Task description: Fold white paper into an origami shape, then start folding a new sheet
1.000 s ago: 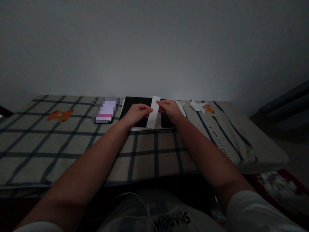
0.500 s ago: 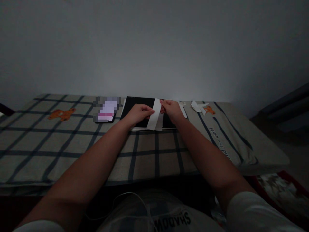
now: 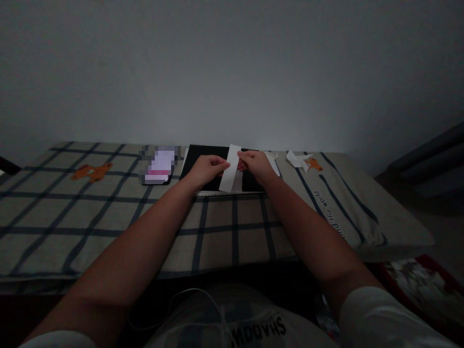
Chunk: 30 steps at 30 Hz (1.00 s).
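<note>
A folded strip of white paper (image 3: 229,172) is held above a black flat board or notebook cover (image 3: 197,155). My left hand (image 3: 206,170) pinches the strip's left edge between thumb and fingers. On the opposite edge, a little higher, my right hand (image 3: 256,163) pinches it too. The strip slants, its top leaning away to the right, and its lower end shows two layers. White sheets show along the near edge of the black cover. The fingers behind the paper are partly hidden.
To the left lies a phone (image 3: 159,165) with a lit, blurred screen. Scraps of white paper (image 3: 297,160) rest on the right side of the checked tablecloth (image 3: 235,241). A red bin (image 3: 427,285) holding pale scraps stands below the table at right. A thin white cable crosses my lap.
The paper strip has risen slightly and shifted a little left, both hands moving with it. Its two layers at the lower end now lie closer together.
</note>
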Each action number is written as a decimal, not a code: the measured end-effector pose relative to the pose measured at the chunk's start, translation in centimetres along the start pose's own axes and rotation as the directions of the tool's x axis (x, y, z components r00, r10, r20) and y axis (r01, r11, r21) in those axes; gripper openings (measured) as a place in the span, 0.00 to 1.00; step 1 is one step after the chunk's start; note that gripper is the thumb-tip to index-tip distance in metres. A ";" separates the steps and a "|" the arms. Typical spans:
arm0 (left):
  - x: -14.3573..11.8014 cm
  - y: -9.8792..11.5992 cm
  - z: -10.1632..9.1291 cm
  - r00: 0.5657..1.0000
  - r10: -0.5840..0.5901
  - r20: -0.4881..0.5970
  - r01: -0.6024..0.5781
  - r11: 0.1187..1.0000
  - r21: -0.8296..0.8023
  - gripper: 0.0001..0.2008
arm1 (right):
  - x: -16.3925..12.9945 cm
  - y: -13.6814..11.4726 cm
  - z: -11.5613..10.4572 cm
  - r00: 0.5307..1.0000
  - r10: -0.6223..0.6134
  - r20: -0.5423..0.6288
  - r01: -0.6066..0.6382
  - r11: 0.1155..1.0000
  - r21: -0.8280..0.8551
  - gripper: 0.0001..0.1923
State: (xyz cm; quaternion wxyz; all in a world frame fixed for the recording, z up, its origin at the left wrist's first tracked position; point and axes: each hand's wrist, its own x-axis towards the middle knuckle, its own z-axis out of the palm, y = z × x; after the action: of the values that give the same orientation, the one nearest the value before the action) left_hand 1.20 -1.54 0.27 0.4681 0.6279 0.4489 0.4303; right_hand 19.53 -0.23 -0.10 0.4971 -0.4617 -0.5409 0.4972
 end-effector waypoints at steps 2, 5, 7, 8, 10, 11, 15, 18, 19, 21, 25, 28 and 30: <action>0.1 -0.2 0.0 1.000 0.009 -0.022 -0.009 1.000 0.010 0.09 | 0.0 -0.1 0.0 1.000 -0.020 -0.014 0.020 1.000 -0.024 0.17; 0.4 -0.6 0.1 0.992 0.023 -0.124 -0.025 1.000 -0.014 0.10 | 0.0 -0.3 -0.1 0.995 -0.063 -0.083 0.060 0.997 -0.042 0.13; 0.5 -0.6 0.1 0.980 0.032 -0.198 -0.046 0.997 -0.067 0.11 | 0.1 -0.3 -0.2 0.985 -0.085 -0.147 0.079 0.996 -0.049 0.08; 0.6 -0.6 0.1 0.975 0.034 -0.222 -0.057 0.994 -0.096 0.11 | 0.1 -0.3 -0.3 0.981 -0.086 -0.172 0.077 0.996 -0.054 0.07; 0.6 -0.4 0.1 0.970 0.033 -0.242 -0.071 0.986 -0.148 0.11 | 0.2 -0.1 -0.3 0.984 -0.063 -0.165 0.054 0.997 -0.060 0.10; 0.6 -0.4 0.1 0.970 0.027 -0.241 -0.069 0.984 -0.166 0.10 | 0.2 0.0 -0.3 0.989 -0.047 -0.139 0.040 0.998 -0.058 0.11; 0.6 -0.4 0.2 0.974 -0.007 -0.225 -0.038 0.980 -0.196 0.10 | 0.1 0.3 -0.2 0.998 -0.049 -0.049 0.049 0.999 -0.006 0.14; 0.6 -0.5 0.2 0.964 0.014 -0.264 -0.063 0.982 -0.176 0.11 | 0.1 0.2 -0.2 0.994 -0.090 -0.070 0.092 0.995 0.038 0.15; 0.6 -0.5 0.2 0.957 0.035 -0.287 -0.084 0.984 -0.160 0.13 | 0.0 0.2 -0.1 0.993 -0.099 -0.065 0.101 0.994 0.040 0.16; 0.6 -0.6 0.1 0.942 0.074 -0.328 -0.122 0.984 -0.128 0.15 | -0.1 0.0 0.0 0.992 -0.116 -0.039 0.117 0.993 0.032 0.17; 0.6 -0.5 -0.1 0.935 0.081 -0.344 -0.131 0.984 -0.122 0.17 | -0.5 -0.5 0.4 0.988 -0.152 -0.001 0.151 0.987 0.051 0.17; 0.5 -0.3 -0.1 0.941 0.061 -0.332 -0.111 0.985 -0.134 0.19 | -0.9 -0.8 0.7 0.986 -0.165 0.035 0.162 0.983 0.090 0.16; 0.4 -0.2 0.0 0.950 0.043 -0.308 -0.098 0.981 -0.166 0.20 | -1.0 -0.9 0.9 0.986 -0.157 0.050 0.151 0.983 0.107 0.16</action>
State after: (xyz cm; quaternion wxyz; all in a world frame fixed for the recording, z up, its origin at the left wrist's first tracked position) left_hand 1.30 -1.11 0.12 0.4325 0.5254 0.4521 0.5766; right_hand 18.72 -1.37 0.66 0.5413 -0.3775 -0.5630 0.4975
